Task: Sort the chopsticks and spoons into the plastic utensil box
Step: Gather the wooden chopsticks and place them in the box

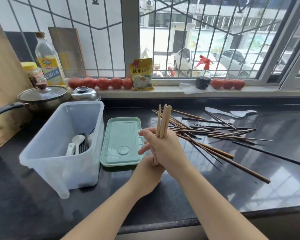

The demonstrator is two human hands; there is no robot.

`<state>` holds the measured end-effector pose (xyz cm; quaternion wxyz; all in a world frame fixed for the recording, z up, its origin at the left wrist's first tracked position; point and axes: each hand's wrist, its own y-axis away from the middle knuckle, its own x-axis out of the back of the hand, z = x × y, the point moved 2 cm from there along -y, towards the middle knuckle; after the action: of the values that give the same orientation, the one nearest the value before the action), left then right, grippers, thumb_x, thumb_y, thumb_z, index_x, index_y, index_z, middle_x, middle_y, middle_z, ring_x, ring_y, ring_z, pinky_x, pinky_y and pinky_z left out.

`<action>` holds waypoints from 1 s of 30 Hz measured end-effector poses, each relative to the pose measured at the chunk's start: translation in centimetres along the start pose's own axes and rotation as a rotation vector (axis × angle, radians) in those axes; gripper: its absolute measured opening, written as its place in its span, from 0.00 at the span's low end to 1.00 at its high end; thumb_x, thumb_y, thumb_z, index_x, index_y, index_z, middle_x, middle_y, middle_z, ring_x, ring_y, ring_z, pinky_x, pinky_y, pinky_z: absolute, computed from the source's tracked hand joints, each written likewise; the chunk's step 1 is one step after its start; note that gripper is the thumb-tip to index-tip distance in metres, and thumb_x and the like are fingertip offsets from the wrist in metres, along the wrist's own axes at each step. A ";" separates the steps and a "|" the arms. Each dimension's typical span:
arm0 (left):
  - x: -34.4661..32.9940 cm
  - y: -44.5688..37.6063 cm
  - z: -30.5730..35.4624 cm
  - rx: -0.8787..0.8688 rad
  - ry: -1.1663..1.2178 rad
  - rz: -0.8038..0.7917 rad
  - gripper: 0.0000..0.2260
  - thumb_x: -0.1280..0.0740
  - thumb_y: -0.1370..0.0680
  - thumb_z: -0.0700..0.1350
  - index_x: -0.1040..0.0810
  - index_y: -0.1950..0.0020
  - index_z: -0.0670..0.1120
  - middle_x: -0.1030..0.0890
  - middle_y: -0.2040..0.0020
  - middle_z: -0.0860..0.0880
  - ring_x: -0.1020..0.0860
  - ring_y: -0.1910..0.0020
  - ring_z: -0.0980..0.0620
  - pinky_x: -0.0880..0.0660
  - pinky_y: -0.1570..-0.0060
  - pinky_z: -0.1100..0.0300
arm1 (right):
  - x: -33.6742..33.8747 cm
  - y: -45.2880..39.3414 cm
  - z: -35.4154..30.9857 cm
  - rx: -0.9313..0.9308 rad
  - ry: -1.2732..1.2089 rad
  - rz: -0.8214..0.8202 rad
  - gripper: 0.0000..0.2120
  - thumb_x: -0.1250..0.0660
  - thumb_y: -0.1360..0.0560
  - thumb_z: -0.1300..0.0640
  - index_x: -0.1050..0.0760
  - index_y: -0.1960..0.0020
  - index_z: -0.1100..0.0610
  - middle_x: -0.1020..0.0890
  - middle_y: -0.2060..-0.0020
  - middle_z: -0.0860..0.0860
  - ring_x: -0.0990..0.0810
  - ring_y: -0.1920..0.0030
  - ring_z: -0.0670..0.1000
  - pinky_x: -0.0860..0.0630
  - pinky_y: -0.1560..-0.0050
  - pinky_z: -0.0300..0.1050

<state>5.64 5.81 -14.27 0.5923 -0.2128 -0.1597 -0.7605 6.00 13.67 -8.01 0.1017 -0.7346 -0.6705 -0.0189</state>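
The right hand (pixel 164 149) has its fingers clamped round a bundle of light wooden chopsticks (pixel 164 121), held nearly upright with the square ends pointing up and far; the left hand (pixel 148 168) sits just beneath it, fingers curled about the lower tips as if squaring them up, though the tips themselves are hidden between the two hands. The clear plastic utensil box (pixel 59 161) stands on the bench (pixel 249 179) to the left of both hands, its long axis running near to far, and the left hand is the nearer to it; the green lid (pixel 121 141) lies flat between the hands and the box, so I judge the bundle must travel left over the lid before it goes down into the box. Inside the box, white spoons (pixel 74 144) and some dark utensils (pixel 84 142) lean at the near end; through the cloudy wall I cannot tell whether there is a divider. To the right, a loose scatter of brown and black chopsticks (pixel 215 134) lies crisscrossed on the bench; two white spoons (pixel 232 113) lie at the far right, untouched.
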 end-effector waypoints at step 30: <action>27.2 -1.0 -2.2 0.081 0.449 0.282 0.12 0.44 0.12 0.50 0.24 0.46 0.47 0.35 0.72 0.52 0.41 0.77 0.56 0.45 0.78 0.64 | -22.5 -8.6 -9.4 -0.213 -0.303 -0.244 0.25 0.40 0.19 0.37 0.23 0.39 0.58 0.18 0.58 0.52 0.19 0.60 0.50 0.19 0.55 0.47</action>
<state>-1.32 -17.70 -2.25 0.7210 -0.0350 -0.0231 -0.6917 -3.75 -9.34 -1.44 -0.0815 -0.6490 -0.7564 0.0087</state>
